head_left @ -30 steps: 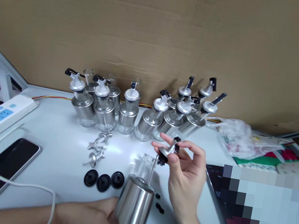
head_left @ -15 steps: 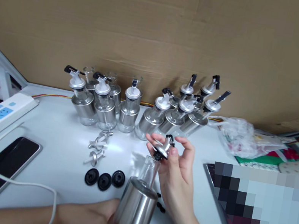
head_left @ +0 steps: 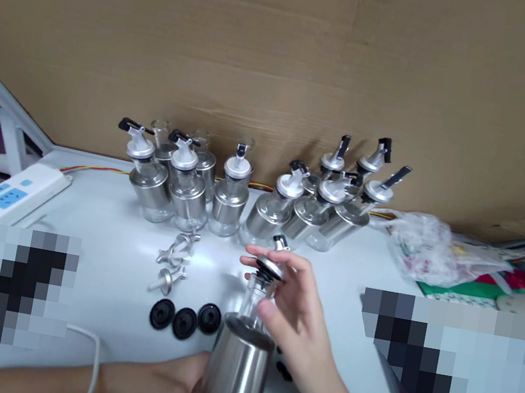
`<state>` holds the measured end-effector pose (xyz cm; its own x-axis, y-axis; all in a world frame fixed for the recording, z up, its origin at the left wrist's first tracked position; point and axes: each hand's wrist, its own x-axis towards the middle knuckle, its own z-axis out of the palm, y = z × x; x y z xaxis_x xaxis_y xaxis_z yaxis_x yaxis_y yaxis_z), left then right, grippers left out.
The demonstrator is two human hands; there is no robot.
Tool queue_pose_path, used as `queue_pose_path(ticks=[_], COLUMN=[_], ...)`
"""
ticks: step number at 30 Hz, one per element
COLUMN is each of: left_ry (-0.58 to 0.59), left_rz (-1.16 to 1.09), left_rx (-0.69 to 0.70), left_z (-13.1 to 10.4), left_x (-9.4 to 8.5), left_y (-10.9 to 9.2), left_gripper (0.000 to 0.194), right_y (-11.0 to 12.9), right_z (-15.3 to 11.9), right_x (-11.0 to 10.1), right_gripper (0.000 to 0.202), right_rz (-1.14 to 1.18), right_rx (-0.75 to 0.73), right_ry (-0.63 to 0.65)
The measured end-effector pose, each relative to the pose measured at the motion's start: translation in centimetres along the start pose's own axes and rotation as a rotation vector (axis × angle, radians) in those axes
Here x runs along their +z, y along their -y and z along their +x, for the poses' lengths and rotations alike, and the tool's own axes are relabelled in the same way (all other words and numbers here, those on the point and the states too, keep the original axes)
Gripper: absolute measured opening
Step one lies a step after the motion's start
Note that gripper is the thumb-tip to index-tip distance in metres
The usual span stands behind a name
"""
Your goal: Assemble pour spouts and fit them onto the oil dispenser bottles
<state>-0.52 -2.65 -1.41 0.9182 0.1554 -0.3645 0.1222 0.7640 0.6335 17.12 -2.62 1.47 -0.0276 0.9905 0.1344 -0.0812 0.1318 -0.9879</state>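
Note:
Low in the view, my left hand (head_left: 179, 378) is wrapped round the lower part of a steel-and-glass bottle (head_left: 237, 375), which leans slightly. A silver pourer top (head_left: 270, 267) with a black seal sits at the mouth of its glass neck. My right hand (head_left: 299, 304) is beside the neck, fingers curved behind the pourer and thumb by the glass, touching the top. Left of the bottle lie three black round caps (head_left: 184, 323) and several metal spouts (head_left: 168, 280). Small black pieces (head_left: 283, 371) lie partly hidden beside the right wrist.
Several bottles with pourers (head_left: 229, 204) stand along the cardboard wall (head_left: 267, 55), with uncapped ones behind at left. A white power strip (head_left: 41, 184) and a white cable (head_left: 96, 357) are at left. Clear plastic bags (head_left: 430, 250) lie at right. Blurred-out patches cover both lower sides.
The pourer top has come down onto the bottle's mouth. My right thumb has moved from the pourer down to the neck, and the right fingers have shifted round the top. The view has shifted slightly.

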Motion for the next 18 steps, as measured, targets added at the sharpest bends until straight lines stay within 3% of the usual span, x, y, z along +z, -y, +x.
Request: queue_pose_path(ticks=[3,9,18], left_ry=[0.006,-0.032,-0.04], left_rz=[-0.032,-0.227,-0.203], left_rx=[0.014,-0.066,-0.1], left_z=[0.06,0.46,0.36], left_x=[0.03,0.25,0.12], left_y=[0.02,-0.13,0.09], left_gripper=[0.042,0.042,0.044], right_y=[0.11,-0.14,-0.09], right_z=[-0.33,0.14,0.57], right_x=[0.18,-0.08,-0.23], right_gripper=[0.048,0.037,0.049], right_rz=[-0.098,-0.295,-0.051], right_rx=[0.048,0.083,0.222], right_ry=[0.056,0.013,-0.088])
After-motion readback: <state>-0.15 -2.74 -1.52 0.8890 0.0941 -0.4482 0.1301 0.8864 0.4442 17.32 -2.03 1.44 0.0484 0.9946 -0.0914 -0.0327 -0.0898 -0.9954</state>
